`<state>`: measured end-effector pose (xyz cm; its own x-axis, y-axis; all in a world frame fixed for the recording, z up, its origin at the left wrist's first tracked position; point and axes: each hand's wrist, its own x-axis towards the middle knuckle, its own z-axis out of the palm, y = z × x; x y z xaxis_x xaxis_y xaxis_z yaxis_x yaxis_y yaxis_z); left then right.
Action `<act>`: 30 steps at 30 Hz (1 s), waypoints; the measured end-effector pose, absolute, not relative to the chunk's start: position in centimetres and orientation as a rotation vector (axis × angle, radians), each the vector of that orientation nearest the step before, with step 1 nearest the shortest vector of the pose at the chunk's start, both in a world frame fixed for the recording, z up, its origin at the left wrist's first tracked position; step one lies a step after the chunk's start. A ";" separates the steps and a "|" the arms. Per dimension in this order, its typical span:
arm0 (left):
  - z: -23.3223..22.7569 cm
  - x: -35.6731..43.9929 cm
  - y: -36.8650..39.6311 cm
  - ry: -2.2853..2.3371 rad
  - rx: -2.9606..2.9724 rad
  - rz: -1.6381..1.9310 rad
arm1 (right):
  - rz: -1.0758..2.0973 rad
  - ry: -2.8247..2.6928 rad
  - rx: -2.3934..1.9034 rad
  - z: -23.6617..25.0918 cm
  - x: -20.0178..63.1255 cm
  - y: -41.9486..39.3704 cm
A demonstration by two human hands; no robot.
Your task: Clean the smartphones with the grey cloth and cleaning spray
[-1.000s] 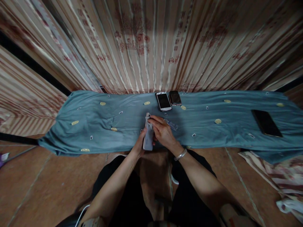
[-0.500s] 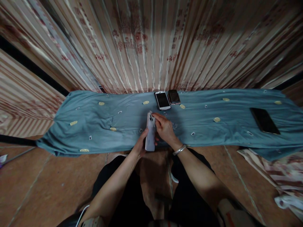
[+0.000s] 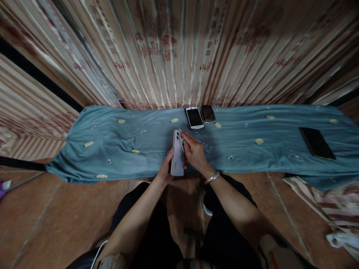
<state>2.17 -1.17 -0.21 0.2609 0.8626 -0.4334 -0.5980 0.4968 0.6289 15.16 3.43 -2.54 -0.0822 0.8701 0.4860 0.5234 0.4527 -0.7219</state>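
Observation:
My left hand is wrapped round the lower left side of a pale lilac smartphone, holding it tilted upright with its back and camera lenses towards me. At the phone's upper right edge, my right hand pinches a thin, pale grey piece that lies against the phone; its kind is not clear. A silver bracelet circles my right wrist. Behind my hands, a white phone with a dark screen lies beside a small dark wallet-like item. Something transparent lies right of my right hand.
A blue-green cloth with yellow motifs covers the long, narrow surface. Towards its right end lies a dark tablet-like slab. Patterned curtains hang close behind. Below are a tiled floor and my knees.
The thin grey piece and my right fingertips sit a little further from the phone's camera corner, showing more of its back. My left hand keeps its hold; the view has shifted slightly.

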 end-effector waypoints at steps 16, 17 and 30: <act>-0.6 2.4 -1.1 0.857 0.320 1.034 | 0.469 -1.755 -1.157 -1.8 14.9 2.5; -0.6 2.4 -1.2 0.862 0.328 1.027 | 0.472 -1.755 -1.150 -1.7 15.0 2.5; 0.6 3.0 -1.3 0.923 0.315 1.087 | 0.422 -1.917 -1.059 -1.8 14.3 1.4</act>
